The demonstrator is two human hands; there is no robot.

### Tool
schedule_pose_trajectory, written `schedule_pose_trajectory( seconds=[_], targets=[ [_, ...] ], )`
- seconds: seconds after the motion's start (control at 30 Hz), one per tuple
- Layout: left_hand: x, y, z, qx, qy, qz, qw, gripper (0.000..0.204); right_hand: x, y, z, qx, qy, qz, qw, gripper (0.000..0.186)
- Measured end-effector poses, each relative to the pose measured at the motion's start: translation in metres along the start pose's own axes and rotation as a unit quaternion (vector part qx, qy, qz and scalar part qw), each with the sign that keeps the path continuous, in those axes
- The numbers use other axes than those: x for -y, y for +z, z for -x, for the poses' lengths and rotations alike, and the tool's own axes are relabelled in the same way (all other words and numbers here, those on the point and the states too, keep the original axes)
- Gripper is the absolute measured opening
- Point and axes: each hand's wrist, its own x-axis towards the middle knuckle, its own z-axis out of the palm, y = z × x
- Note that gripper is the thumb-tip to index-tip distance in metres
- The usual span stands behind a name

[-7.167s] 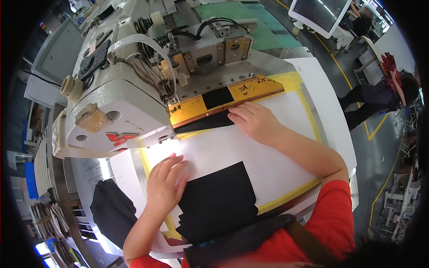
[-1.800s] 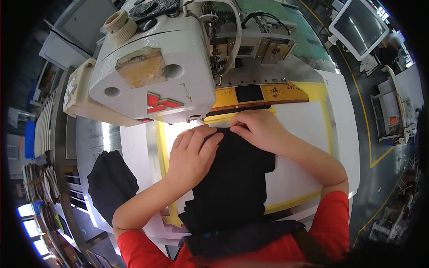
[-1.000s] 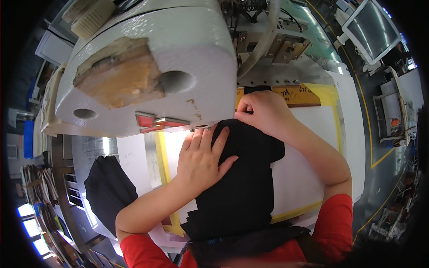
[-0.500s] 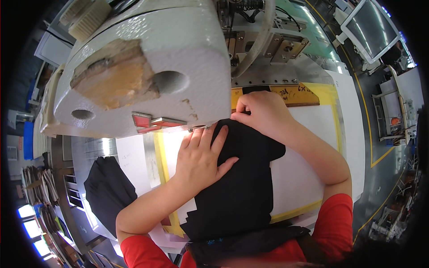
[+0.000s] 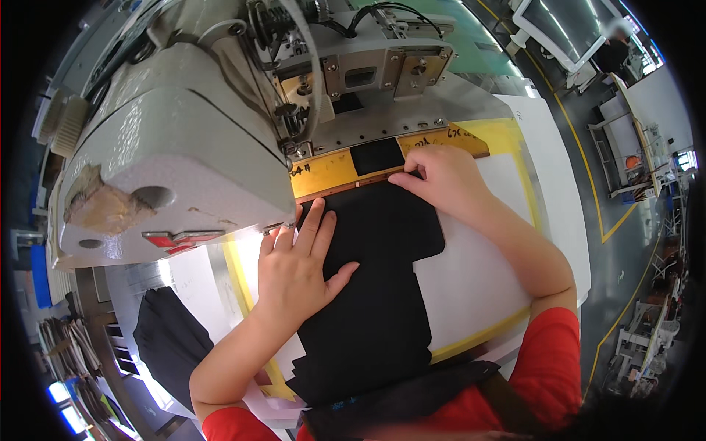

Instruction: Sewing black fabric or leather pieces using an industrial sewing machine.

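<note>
A large piece of black fabric [image 5: 368, 287] lies in front of me under the sewing machine head [image 5: 184, 169]. Its far edge runs along a yellow bar [image 5: 327, 167] with a black patch on it. My left hand [image 5: 294, 275] rests flat on the fabric's left side with fingers spread, the outer fingertips partly hidden by the machine. At the fabric's far edge, by the bar, my right hand [image 5: 441, 178] is closed, thumb and curled forefinger pinching at the edge. Its other fingers are folded under.
A second bundle of black fabric [image 5: 170, 331] lies at the left. White sheet [image 5: 471, 294] with yellow tape [image 5: 482, 344] covers the work surface. Metal clamp parts [image 5: 368, 70] stand beyond the bar. A monitor [image 5: 566, 29] and a person [image 5: 612, 55] are at the far right.
My view has shifted, so the machine head sits further left and more of the bar shows. My right hand has moved right along the bar, uncovering the black patch; my left stays flat.
</note>
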Motion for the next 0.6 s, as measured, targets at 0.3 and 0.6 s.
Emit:
schedule_pose_trajectory(
  seconds=[0.3,0.6],
  targets=[
    [-0.007,0.004,0.004,-0.007,-0.018,-0.023,1.000,0.067,0.005,0.002,0.026,-0.106,-0.091,0.057,0.989,0.032],
    [-0.007,0.003,0.005,0.007,-0.022,0.000,1.000,0.074,0.030,0.011,0.064,0.001,-0.145,0.166,0.976,0.057]
  ],
)
